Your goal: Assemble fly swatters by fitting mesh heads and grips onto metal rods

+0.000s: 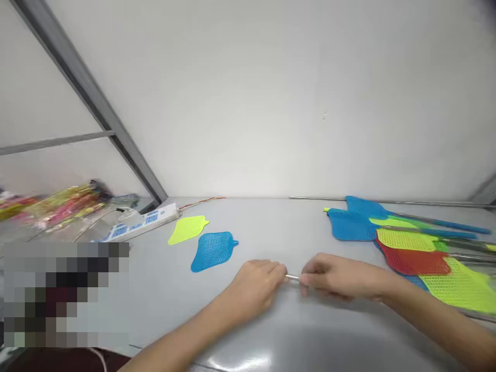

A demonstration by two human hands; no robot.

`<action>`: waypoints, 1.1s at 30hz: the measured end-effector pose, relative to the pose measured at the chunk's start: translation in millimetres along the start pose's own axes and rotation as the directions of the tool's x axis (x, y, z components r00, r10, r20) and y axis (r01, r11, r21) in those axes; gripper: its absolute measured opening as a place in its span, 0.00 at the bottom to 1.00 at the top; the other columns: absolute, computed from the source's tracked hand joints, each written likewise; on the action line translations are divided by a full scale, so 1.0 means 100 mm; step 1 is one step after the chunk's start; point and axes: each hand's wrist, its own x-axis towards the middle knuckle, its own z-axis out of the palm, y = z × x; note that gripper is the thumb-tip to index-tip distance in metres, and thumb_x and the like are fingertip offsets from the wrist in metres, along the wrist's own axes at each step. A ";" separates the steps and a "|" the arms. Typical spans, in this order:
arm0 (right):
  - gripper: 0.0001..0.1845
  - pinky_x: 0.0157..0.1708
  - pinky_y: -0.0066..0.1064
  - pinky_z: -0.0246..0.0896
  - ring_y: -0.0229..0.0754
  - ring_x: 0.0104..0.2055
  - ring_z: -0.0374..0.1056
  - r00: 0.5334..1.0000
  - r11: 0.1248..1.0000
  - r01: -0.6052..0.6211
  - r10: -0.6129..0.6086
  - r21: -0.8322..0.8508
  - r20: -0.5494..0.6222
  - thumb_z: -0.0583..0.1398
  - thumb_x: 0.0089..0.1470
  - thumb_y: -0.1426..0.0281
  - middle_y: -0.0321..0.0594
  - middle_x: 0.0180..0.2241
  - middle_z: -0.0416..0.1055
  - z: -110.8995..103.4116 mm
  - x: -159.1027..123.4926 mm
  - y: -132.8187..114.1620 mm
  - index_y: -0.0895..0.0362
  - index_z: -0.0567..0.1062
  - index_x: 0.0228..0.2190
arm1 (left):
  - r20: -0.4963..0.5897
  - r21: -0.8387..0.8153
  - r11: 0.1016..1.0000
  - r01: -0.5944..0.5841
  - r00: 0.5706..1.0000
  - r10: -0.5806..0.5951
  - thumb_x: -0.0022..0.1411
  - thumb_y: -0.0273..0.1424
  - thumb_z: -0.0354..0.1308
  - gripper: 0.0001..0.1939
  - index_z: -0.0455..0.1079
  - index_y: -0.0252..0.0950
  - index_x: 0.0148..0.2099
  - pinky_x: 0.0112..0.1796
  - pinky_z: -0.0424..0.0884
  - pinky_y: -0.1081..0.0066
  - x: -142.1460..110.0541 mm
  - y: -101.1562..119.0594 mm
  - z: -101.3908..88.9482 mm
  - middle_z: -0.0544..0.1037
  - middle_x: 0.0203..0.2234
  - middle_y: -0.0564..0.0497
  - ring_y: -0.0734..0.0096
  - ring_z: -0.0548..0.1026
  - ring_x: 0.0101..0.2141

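Between my hands shows a short stretch of a thin silvery metal rod [293, 277]. My left hand [260, 283] is closed over its left end, and what else lies inside the fist is hidden. The fingers of my right hand [327, 277] pinch the rod from the right, slightly blurred. Left of my hands, a loose blue fly swatter head [215, 250] lies flat on the table. Beyond it is a loose yellow fly swatter head [188, 229]. Neither head touches my hands.
Right, fly swatters in blue [352, 225], red [414, 257] and yellow [461, 284] overlap in a pile. A long thin rod [426, 204] lies along the wall. Left are a white power strip [145, 222], bagged colourful items [70, 206] and a pixelated patch.
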 end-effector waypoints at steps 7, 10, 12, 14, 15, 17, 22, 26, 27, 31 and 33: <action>0.23 0.12 0.18 0.43 0.27 0.16 0.50 0.991 0.993 -0.092 0.084 -0.070 -0.104 0.49 0.46 0.53 0.34 0.20 0.57 -0.09 -0.08 0.06 0.59 0.71 0.28 | -0.053 -0.053 0.997 0.058 0.997 -0.060 0.59 0.21 0.41 0.08 0.58 0.36 0.33 0.33 0.56 0.73 -0.08 -0.23 -0.12 0.67 0.28 0.54 0.73 0.63 0.29; 0.23 0.12 0.19 0.41 0.27 0.16 0.49 0.992 0.994 -0.094 0.089 -0.059 -0.095 0.51 0.44 0.52 0.33 0.19 0.56 -0.17 -0.12 0.05 0.59 0.70 0.26 | -0.057 -0.078 0.991 0.112 0.991 -0.117 0.58 0.20 0.39 0.09 0.57 0.36 0.32 0.31 0.56 0.73 -0.14 -0.36 -0.15 0.67 0.26 0.55 0.73 0.63 0.28; 0.22 0.12 0.19 0.40 0.26 0.16 0.48 0.989 0.995 -0.098 0.093 -0.038 -0.113 0.52 0.43 0.52 0.32 0.19 0.56 -0.20 -0.13 0.05 0.59 0.70 0.26 | -0.074 -0.098 0.985 0.142 0.986 -0.149 0.60 0.22 0.38 0.09 0.57 0.36 0.31 0.31 0.56 0.73 -0.16 -0.41 -0.16 0.67 0.24 0.54 0.73 0.63 0.27; 0.21 0.13 0.19 0.39 0.26 0.16 0.47 0.991 0.996 -0.094 0.092 -0.012 -0.100 0.53 0.43 0.53 0.31 0.19 0.55 -0.21 -0.11 0.06 0.58 0.70 0.27 | -0.080 -0.115 0.980 0.165 0.981 -0.175 0.61 0.25 0.36 0.11 0.57 0.36 0.30 0.31 0.56 0.73 -0.17 -0.43 -0.16 0.66 0.23 0.54 0.73 0.63 0.27; 0.21 0.13 0.19 0.39 0.26 0.16 0.46 0.992 0.996 -0.095 0.094 -0.002 -0.083 0.53 0.43 0.53 0.31 0.19 0.55 -0.20 -0.10 0.06 0.58 0.70 0.27 | -0.077 -0.115 0.978 0.173 0.980 -0.182 0.61 0.26 0.36 0.11 0.57 0.36 0.30 0.31 0.56 0.73 -0.17 -0.43 -0.14 0.66 0.23 0.54 0.73 0.63 0.26; 0.21 0.12 0.19 0.38 0.26 0.15 0.45 0.993 0.994 -0.107 0.107 -0.001 -0.049 0.52 0.44 0.53 0.31 0.19 0.54 -0.18 -0.07 0.08 0.58 0.70 0.27 | -0.059 -0.089 0.981 0.170 0.983 -0.176 0.61 0.25 0.36 0.11 0.56 0.36 0.29 0.30 0.56 0.72 -0.17 -0.40 -0.09 0.66 0.22 0.54 0.73 0.63 0.25; 0.21 0.11 0.19 0.39 0.26 0.15 0.48 0.990 0.984 -0.126 0.117 -0.127 -0.076 0.51 0.45 0.54 0.33 0.21 0.58 -0.12 -0.08 0.09 0.58 0.71 0.28 | -0.009 -0.036 0.998 0.057 0.998 -0.058 0.59 0.23 0.39 0.08 0.55 0.35 0.28 0.31 0.56 0.71 -0.16 -0.26 0.07 0.66 0.20 0.54 0.73 0.62 0.22; 0.21 0.11 0.18 0.39 0.26 0.15 0.48 0.993 0.987 -0.110 0.103 -0.121 -0.060 0.51 0.46 0.55 0.34 0.21 0.59 -0.11 -0.08 0.11 0.59 0.72 0.29 | -0.007 -0.046 0.998 0.042 0.999 -0.043 0.59 0.23 0.38 0.09 0.54 0.36 0.28 0.29 0.56 0.72 -0.11 -0.12 0.09 0.66 0.20 0.54 0.73 0.60 0.21; 0.21 0.11 0.18 0.39 0.25 0.14 0.47 0.995 0.989 -0.100 0.097 -0.110 -0.036 0.51 0.46 0.55 0.34 0.20 0.58 -0.10 -0.06 0.12 0.59 0.72 0.29 | -0.006 -0.052 0.998 0.036 0.999 -0.037 0.59 0.22 0.38 0.09 0.54 0.36 0.28 0.29 0.55 0.72 -0.10 -0.09 0.10 0.66 0.20 0.54 0.73 0.60 0.21; 0.21 0.10 0.19 0.38 0.25 0.14 0.46 0.996 0.994 -0.065 0.071 -0.085 0.062 0.51 0.46 0.56 0.32 0.18 0.55 -0.05 0.05 0.16 0.60 0.73 0.27 | -0.012 -0.056 0.998 0.005 1.000 -0.005 0.58 0.22 0.40 0.08 0.55 0.36 0.28 0.28 0.56 0.72 -0.08 -0.03 0.15 0.66 0.19 0.54 0.73 0.60 0.21; 0.21 0.10 0.19 0.38 0.25 0.13 0.46 0.997 0.996 -0.052 0.056 -0.079 0.051 0.50 0.47 0.56 0.32 0.18 0.55 -0.02 0.07 0.16 0.60 0.73 0.27 | -0.019 -0.055 0.998 0.013 1.000 -0.014 0.58 0.23 0.39 0.08 0.55 0.36 0.28 0.28 0.56 0.72 -0.07 -0.04 0.16 0.65 0.19 0.54 0.73 0.60 0.21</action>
